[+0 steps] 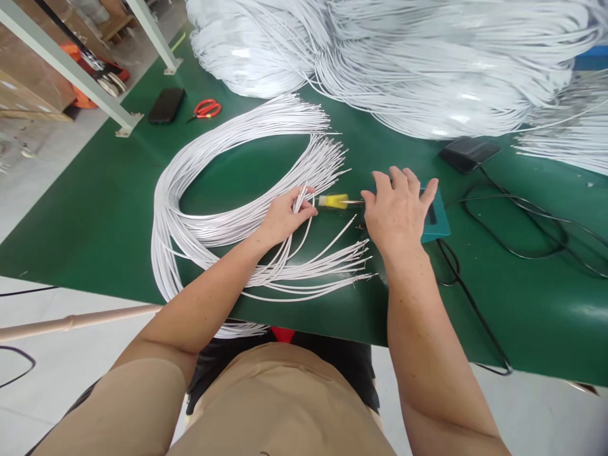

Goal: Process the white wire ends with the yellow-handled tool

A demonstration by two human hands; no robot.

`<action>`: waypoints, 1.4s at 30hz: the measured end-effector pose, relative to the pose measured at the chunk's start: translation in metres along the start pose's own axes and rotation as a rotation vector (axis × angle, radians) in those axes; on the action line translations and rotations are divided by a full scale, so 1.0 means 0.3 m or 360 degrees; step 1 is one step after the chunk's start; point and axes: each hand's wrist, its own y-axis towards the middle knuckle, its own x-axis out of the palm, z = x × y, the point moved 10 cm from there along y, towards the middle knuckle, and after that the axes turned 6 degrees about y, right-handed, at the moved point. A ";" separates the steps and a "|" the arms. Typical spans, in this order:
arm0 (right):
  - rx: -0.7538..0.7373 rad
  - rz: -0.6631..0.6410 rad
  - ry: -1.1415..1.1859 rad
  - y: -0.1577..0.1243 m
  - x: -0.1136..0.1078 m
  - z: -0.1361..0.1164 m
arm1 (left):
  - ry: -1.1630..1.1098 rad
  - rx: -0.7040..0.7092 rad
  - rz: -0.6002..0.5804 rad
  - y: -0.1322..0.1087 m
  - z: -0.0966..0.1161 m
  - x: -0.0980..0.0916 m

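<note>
My left hand (285, 218) pinches a few white wires (298, 201) between thumb and fingers. Their ends stand beside a yellow piece (334, 201) on a thin metal shaft (352, 202), which runs toward my right hand (398, 206). That hand rests with spread fingers over a teal device (436, 215), covering much of it. A large looped bundle of white wires (164, 209) curves around on the green table to the left. Nearer my body, a smaller group of loose wire ends (332, 263) fans out between my forearms.
Big heaps of white wire (427, 69) fill the table's far side. Red-handled scissors (208, 108) and a black case (166, 105) lie at the far left, near a metal post (118, 120). A black pedal-like box (469, 155) and black cables (517, 247) are on the right.
</note>
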 end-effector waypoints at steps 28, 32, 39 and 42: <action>0.0433 -0.1156 0.1511 -0.030 0.182 -0.210 | -0.0768 -0.0207 -0.0426 -0.033 -0.009 -0.033; 0.0531 -0.1221 0.1897 -0.035 0.239 -0.245 | -0.0749 -0.0185 -0.0159 -0.016 -0.019 -0.070; 0.0622 -0.0940 0.2144 -0.034 0.264 -0.221 | -0.0631 -0.0131 -0.0395 -0.035 0.014 -0.028; 0.0698 -0.0830 0.2261 -0.030 0.254 -0.196 | -0.0607 -0.0164 -0.0397 -0.039 0.010 -0.025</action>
